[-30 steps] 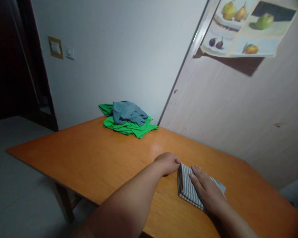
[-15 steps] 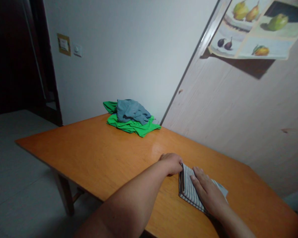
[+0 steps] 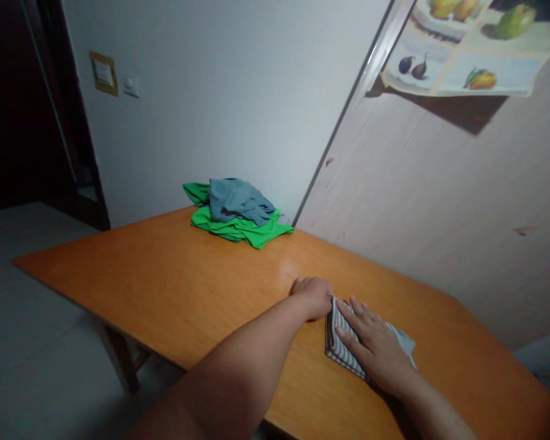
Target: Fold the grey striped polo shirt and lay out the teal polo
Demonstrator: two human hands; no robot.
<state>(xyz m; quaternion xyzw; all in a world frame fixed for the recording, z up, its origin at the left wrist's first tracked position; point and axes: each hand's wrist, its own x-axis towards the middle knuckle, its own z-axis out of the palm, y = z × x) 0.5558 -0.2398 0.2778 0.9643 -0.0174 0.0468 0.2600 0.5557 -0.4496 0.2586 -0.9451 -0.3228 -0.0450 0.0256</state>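
A folded grey-and-white striped cloth [image 3: 340,353] lies on the wooden table, its layered folds showing along the left edge. My left hand [image 3: 312,298] is closed at its far left corner, the fingertips mostly hidden behind the wrist and knuckles. Flat on top of the cloth rests my right hand [image 3: 379,347], fingers spread, covering much of the stripes. A plain pale grey part of the cloth sticks out past the right side of that hand.
Near the wall, at the table's far edge, a crumpled grey-blue cloth [image 3: 238,200] sits on a bright green cloth [image 3: 242,230]. The brown table [image 3: 165,275] meets a wood-grain panel on the right. A fruit poster [image 3: 458,79] hangs there.
My right hand has slid up and left over the striped cloth, and its fingers have spread wider. My left hand stays at the corner. The whole view has shifted slightly.
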